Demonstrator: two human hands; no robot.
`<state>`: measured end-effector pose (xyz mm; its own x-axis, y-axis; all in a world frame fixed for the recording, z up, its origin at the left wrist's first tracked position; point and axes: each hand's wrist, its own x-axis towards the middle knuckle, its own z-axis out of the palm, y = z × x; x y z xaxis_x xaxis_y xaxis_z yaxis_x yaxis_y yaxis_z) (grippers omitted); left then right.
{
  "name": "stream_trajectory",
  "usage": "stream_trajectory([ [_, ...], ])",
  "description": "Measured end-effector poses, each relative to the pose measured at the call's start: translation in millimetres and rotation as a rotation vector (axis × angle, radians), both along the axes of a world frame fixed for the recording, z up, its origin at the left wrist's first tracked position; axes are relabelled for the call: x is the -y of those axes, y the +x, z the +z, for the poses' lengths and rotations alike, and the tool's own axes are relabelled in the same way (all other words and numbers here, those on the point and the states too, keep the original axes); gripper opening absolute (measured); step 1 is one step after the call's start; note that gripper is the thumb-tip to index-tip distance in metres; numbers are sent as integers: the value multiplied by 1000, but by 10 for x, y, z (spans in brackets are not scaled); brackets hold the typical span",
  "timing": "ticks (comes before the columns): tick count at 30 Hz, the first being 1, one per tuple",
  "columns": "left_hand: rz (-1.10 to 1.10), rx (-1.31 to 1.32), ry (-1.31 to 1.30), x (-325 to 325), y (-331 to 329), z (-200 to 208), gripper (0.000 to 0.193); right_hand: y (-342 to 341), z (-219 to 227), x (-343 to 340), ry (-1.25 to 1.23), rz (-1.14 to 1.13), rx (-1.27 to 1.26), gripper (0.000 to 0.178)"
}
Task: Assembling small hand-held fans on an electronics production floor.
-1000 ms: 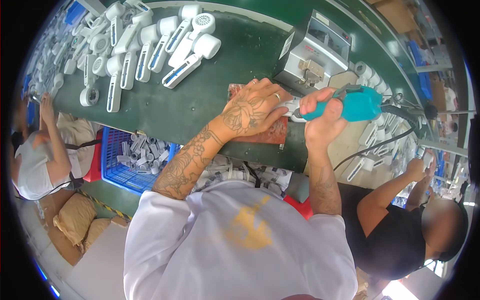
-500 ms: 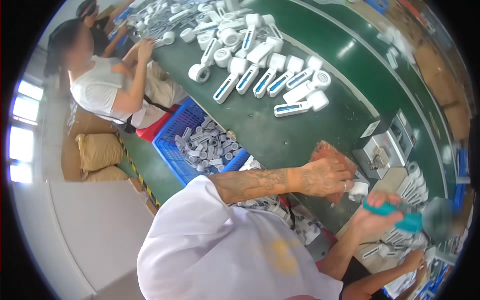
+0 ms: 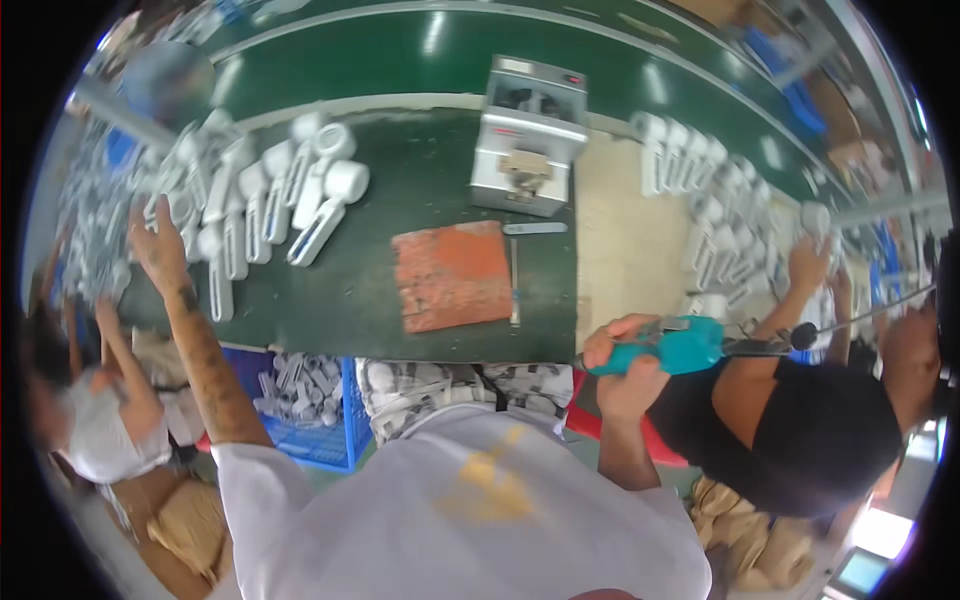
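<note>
My left hand [image 3: 158, 245] is stretched out to the far left, its fingers apart at the edge of a group of white handheld shower heads [image 3: 320, 225]. Whether a fingertip touches one is not clear. In my right hand [image 3: 625, 375] is a teal power screwdriver [image 3: 675, 345], held level near the table's front edge with its tip pointing right. A worn red pad [image 3: 455, 275] lies on the green table in front of me, with nothing on it.
Behind the pad stands a grey metal machine [image 3: 530, 140]. A small flat tool [image 3: 535, 228] lies before it. More white shower heads [image 3: 685, 155] stand in rows at right. A blue crate [image 3: 350, 415] of grey parts sits below left. Co-workers flank me, one in a black top [image 3: 790, 430].
The view has swung round to face the table. My left hand has left the red pad and the white shower head beside it, reaching far left. My right hand still holds the screwdriver.
</note>
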<state>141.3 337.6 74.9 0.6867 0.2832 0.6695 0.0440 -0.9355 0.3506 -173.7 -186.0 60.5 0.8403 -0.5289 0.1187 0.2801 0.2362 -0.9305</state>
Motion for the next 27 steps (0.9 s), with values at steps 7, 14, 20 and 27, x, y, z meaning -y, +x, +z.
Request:
stream_trajectory([
  [7,-1305,-423,-456,4251,-1364,289,41,-263,2,133,-171,-84,-26,74],
  [14,-963,-374,-477,6741,-709,-766,64,-471,-15,315,-122,-96,-78,75],
  [20,-910,-715,-461,6870,-454,-987,62,-597,39,451,-103,-168,-55,74],
  [27,-1199,-195,-541,6088,-1069,-584,27,-487,-48,569,-153,-154,-61,74],
])
